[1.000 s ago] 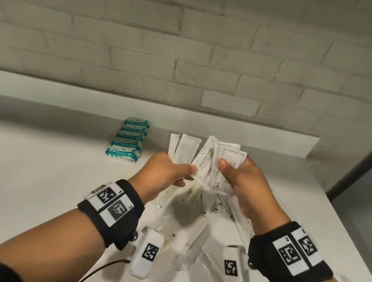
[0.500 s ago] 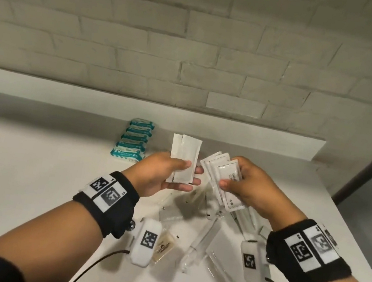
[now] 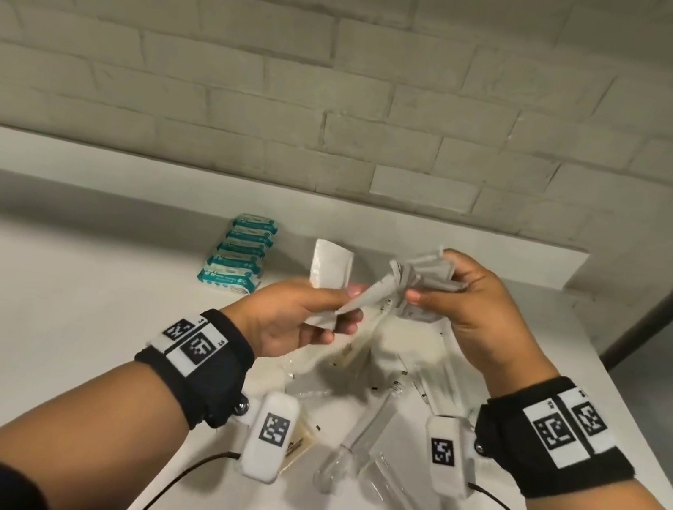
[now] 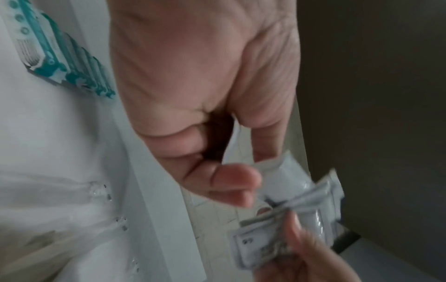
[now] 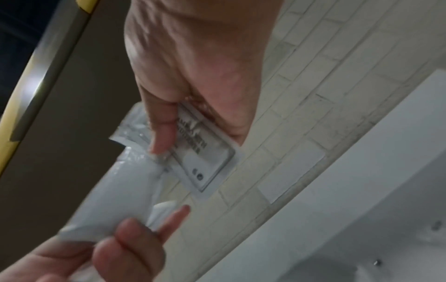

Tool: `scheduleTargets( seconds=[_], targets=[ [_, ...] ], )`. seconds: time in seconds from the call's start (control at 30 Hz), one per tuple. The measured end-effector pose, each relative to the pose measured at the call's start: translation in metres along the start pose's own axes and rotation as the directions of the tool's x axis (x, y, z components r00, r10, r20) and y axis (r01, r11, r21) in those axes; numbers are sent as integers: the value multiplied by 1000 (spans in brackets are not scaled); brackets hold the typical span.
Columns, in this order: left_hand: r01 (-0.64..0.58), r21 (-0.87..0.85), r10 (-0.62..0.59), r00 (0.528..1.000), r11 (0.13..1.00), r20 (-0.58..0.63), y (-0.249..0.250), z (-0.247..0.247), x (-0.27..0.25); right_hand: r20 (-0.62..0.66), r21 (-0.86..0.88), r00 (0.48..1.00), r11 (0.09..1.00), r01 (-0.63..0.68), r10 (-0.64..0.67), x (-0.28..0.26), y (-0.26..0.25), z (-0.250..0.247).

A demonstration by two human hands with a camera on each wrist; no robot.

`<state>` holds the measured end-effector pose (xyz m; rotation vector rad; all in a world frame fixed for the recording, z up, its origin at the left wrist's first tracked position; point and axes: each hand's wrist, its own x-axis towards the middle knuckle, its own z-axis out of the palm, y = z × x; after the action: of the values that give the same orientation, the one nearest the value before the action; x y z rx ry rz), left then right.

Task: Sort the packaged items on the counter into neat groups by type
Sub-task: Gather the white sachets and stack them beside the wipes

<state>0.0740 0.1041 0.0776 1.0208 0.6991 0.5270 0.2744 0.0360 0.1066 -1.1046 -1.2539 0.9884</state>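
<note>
- Left hand (image 3: 297,319): I see it raised above the table, thumb and fingers closed on white sachets (image 3: 327,284), which stand roughly upright out of the grip. A further white sachet (image 3: 367,300) slants from the left thumb up toward the right hand.
- Right hand (image 3: 476,314): also raised, just beside the left. Its thumb and fingers pinch a fanned bundle of printed sachets (image 3: 430,270). The right wrist view shows dark lettering on the nearest one (image 5: 205,152), too blurred for me to read.
- The slanted sachet reaches both hands. I cannot tell which hand carries its weight.
- Under the hands: a loose pile of clear wrapped items (image 3: 385,378) lies on the white table (image 3: 48,318), overlapping in no order. A long clear packet (image 3: 356,445) points toward me, between the two wrist cameras.
- A tan sachet (image 3: 298,444) lies half hidden by the left wrist camera.
- Farther back on the left: teal-and-white packets (image 3: 236,256) sit in one neat row, touching, well apart from the pile.
- Behind the table: a low white ledge (image 3: 116,173), then a pale brick wall (image 3: 355,80).
</note>
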Motion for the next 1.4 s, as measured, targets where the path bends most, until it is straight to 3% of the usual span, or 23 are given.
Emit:
scheduleTargets(
  seconds=[0.1,0.23,0.4,0.5,0.57,0.63,0.8,0.93,1.03,1.3,1.33,1.4],
  targets=[
    [-124,20,126,982,992,-142,1,-10,6,-8,-78,997,994,-71,71,-7,7,-12],
    [-200,233,254,939,952,-233,3,-18,7,-62,-57,986,986,-155,152,-17,11,-25],
    [-218,345,322,905,913,-278,-2,-17,10,-75,-139,976,967,-214,205,-17,10,-26],
    [-201,504,349,911,840,-219,-2,-14,11,43,-212,972,953,-216,230,-16,1,-17],
    [-232,514,355,922,826,-155,-2,-8,12,169,-302,946,928,-217,277,-13,-4,-3],
    [-263,446,353,926,856,-131,0,1,12,209,-354,926,907,-227,313,-9,2,12],
    [-153,245,212,948,957,-237,4,-6,12,64,-219,954,937,-274,294,-6,21,23],
    [-137,203,172,972,969,-162,-3,-17,6,-59,17,956,958,-285,286,-4,29,6],
    [-166,171,189,973,971,-129,-9,-18,4,-115,78,952,958,-275,282,-2,33,-2],
    [-205,307,258,956,929,-141,-12,-14,5,-135,139,957,961,-237,256,-2,29,-2],
    [-193,402,268,953,895,-141,-11,-13,5,-126,115,964,969,-221,235,-3,24,-1],
    [-124,655,251,963,745,-103,-7,-11,0,-80,-6,981,984,-176,175,-3,13,2]
  ],
)
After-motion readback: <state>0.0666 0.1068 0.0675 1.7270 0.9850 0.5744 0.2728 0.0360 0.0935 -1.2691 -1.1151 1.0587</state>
